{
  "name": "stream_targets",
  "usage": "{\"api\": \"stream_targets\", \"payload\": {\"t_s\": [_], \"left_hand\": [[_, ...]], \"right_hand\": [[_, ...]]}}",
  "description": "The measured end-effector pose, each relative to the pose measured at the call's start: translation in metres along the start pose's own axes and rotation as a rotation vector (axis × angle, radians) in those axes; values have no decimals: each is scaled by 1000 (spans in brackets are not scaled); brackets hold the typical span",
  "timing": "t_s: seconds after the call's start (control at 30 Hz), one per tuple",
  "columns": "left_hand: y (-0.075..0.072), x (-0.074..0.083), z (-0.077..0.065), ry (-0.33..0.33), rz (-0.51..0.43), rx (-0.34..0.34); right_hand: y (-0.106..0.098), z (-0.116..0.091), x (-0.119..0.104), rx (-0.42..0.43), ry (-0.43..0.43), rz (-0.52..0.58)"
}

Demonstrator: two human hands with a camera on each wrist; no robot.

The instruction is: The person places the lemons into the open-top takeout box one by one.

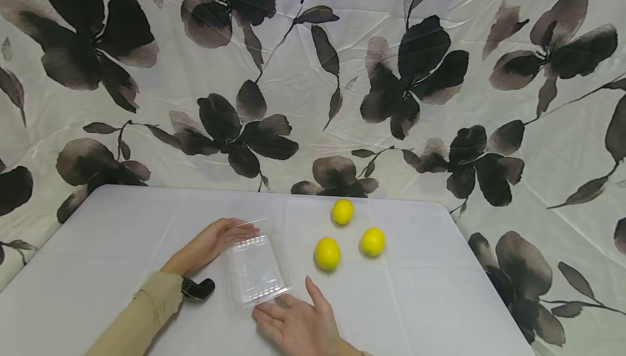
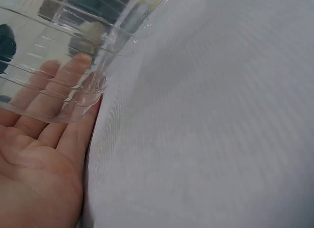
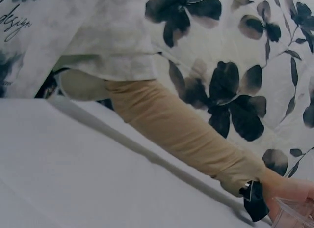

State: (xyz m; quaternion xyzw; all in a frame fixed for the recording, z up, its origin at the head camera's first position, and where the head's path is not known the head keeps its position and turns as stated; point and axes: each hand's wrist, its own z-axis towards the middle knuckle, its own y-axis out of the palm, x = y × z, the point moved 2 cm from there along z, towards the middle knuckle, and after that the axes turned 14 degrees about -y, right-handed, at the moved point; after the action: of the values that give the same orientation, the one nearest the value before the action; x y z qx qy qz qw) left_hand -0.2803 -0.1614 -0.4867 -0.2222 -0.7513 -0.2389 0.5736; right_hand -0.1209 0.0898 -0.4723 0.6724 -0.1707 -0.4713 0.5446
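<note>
A clear plastic clamshell box (image 1: 256, 272) sits on the white table in the head view. My left hand (image 1: 222, 241) lies along its far left side with straight fingers. Through the plastic in the left wrist view, the fingers of that left hand (image 2: 44, 149) show behind the box (image 2: 64, 83). Palm turned up, my right hand (image 1: 303, 320) is at the box's near edge, its fingers extended and thumb spread; whether they touch the box I cannot tell. Three yellow lemons, a near one (image 1: 327, 254), a far one (image 1: 342, 212) and a right one (image 1: 373, 242), lie right of the box.
A white cloth covers the table (image 1: 430, 291). Behind it hangs a white curtain (image 1: 313, 95) with dark flowers. A black device (image 1: 198, 288) is strapped at the left wrist, below a beige sleeve (image 3: 186, 129).
</note>
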Motion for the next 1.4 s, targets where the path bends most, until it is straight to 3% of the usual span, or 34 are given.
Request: {"api": "stream_targets", "payload": {"t_s": [0.2, 0.4, 0.57, 0.67, 0.87, 1.13, 1.4], "left_hand": [[3, 1, 12, -16, 29, 21], [3, 0, 23, 8, 21, 58], [2, -1, 23, 36, -6, 149], [1, 2, 18, 38, -13, 228], [6, 7, -2, -2, -74, 330], [32, 11, -26, 12, -260, 389], [60, 3, -37, 30, -277, 376]], "right_hand": [[-1, -1, -1, 22, -4, -4], [0, -1, -2, 27, -11, -30], [1, 0, -4, 113, -41, -45], [2, -1, -6, 217, -94, -101], [5, -5, -15, 398, -190, -325], [5, -4, -25, 368, -270, -488], [4, -2, -26, 317, -301, -598]]}}
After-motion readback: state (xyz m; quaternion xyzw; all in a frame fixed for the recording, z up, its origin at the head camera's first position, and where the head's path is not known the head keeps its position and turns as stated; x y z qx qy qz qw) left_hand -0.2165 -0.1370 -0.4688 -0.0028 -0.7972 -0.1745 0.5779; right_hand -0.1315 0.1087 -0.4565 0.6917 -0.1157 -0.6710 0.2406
